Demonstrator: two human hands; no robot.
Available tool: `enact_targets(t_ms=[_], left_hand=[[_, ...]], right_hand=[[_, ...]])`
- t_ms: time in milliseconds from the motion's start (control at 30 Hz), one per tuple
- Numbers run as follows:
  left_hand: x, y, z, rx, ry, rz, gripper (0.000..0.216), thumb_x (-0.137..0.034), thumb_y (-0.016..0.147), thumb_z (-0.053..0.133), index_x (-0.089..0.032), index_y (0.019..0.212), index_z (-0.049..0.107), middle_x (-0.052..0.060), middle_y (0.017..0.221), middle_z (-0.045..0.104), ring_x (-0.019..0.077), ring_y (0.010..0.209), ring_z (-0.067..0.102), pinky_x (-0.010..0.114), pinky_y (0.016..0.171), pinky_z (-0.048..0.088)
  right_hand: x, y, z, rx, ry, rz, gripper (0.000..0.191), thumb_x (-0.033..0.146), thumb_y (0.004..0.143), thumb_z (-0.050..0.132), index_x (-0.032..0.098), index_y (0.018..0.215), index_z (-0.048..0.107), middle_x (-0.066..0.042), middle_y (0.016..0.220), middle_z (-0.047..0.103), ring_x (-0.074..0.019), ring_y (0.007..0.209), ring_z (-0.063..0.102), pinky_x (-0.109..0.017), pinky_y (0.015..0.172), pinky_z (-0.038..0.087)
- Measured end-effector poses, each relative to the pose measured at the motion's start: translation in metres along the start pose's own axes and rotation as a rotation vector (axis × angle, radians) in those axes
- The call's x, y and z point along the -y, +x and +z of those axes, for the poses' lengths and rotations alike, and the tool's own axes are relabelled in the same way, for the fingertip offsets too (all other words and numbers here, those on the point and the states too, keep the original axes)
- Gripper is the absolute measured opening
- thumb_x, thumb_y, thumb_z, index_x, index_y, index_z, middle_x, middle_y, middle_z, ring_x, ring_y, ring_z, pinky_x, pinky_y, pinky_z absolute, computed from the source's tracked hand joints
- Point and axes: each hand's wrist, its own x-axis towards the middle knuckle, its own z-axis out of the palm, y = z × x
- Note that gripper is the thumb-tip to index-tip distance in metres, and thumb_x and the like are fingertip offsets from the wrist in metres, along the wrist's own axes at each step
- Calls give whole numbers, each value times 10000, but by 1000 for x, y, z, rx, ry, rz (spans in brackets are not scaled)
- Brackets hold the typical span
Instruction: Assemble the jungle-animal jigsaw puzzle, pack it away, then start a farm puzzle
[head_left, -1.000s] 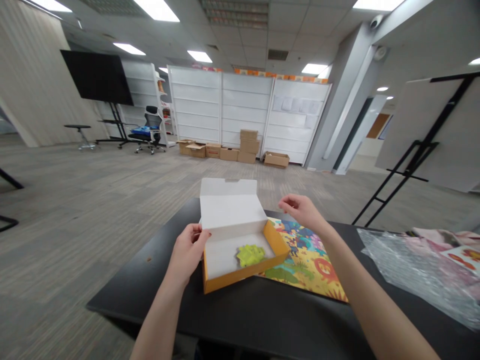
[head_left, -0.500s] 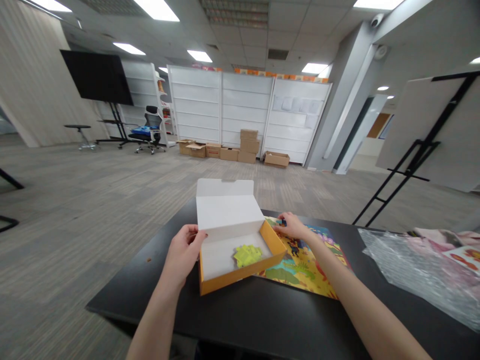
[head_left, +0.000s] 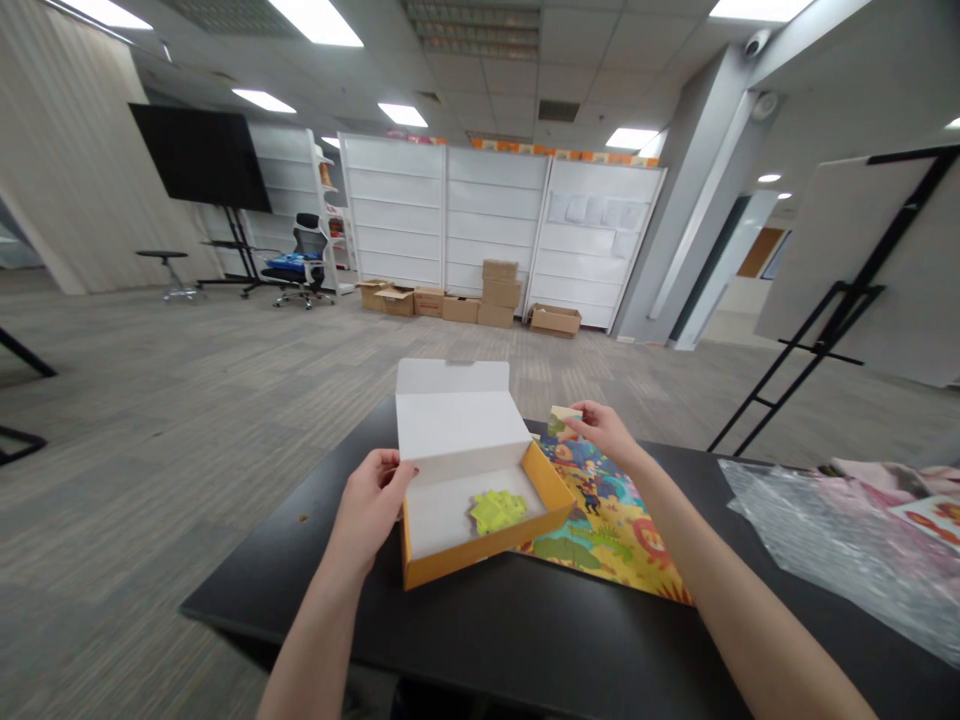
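Observation:
An open orange cardboard box [head_left: 480, 556] with a white inside and a raised white lid stands on the black table [head_left: 525, 640]. A small heap of yellow-green puzzle pieces [head_left: 498, 510] lies in it. My left hand [head_left: 373, 505] grips the box's left wall. Right of the box lies a colourful animal puzzle [head_left: 611, 525]. My right hand [head_left: 606, 430] is closed in a pinch on a puzzle piece [head_left: 562, 421], held just above the puzzle's far corner.
Crinkled clear plastic wrap [head_left: 840, 545] and pink printed sheets [head_left: 900, 485] lie at the table's right. A black easel [head_left: 825, 340] stands beyond. Cardboard boxes [head_left: 495, 295], white shelving, an office chair [head_left: 300, 262] and a screen are far across the grey floor.
My right hand dropped to the puzzle's far corner, pinched a piece and lifted it a little. My left hand stayed on the box.

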Motion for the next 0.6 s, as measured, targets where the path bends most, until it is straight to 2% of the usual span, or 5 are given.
enact_targets(t_ms=[133, 300, 400, 500, 600], left_hand=[[-1, 1, -1, 7, -7, -2, 397, -527, 717, 696, -172, 867, 604, 68, 836, 710, 203, 747, 642, 275, 627, 472], [-2, 0, -1, -3, -7, 0, 374, -506, 720, 694, -172, 862, 608, 56, 827, 708, 194, 749, 641, 265, 631, 472], [-2, 0, -2, 2, -3, 2, 386, -520, 718, 700, -171, 859, 611, 58, 828, 713, 197, 749, 647, 263, 622, 476], [-2, 0, -8, -15, -3, 0, 408, -538, 695, 713, -170, 844, 618, 60, 812, 719, 200, 743, 657, 263, 616, 478], [-4, 2, -19, -59, -14, -20, 448, -559, 638, 738, -171, 828, 620, 57, 788, 719, 202, 733, 661, 263, 618, 478]], right_hand=[[60, -11, -4, -17, -46, -190, 356, 519, 886, 642, 180, 947, 732, -73, 864, 717, -202, 780, 681, -331, 730, 529], [109, -38, 30, 312, -389, -456, 227, 369, 954, 628, 242, 988, 813, -41, 824, 640, -150, 689, 594, -280, 672, 479], [119, -47, 46, 456, -485, -469, 184, 297, 943, 645, 242, 966, 819, -50, 861, 677, -170, 759, 628, -281, 719, 481], [122, -47, 43, 592, -428, -416, 210, 341, 940, 644, 215, 956, 811, -51, 885, 729, -167, 760, 641, -270, 728, 482], [113, -38, 31, 393, -403, -301, 316, 374, 987, 537, 178, 976, 786, -47, 835, 742, -151, 680, 609, -259, 659, 457]])
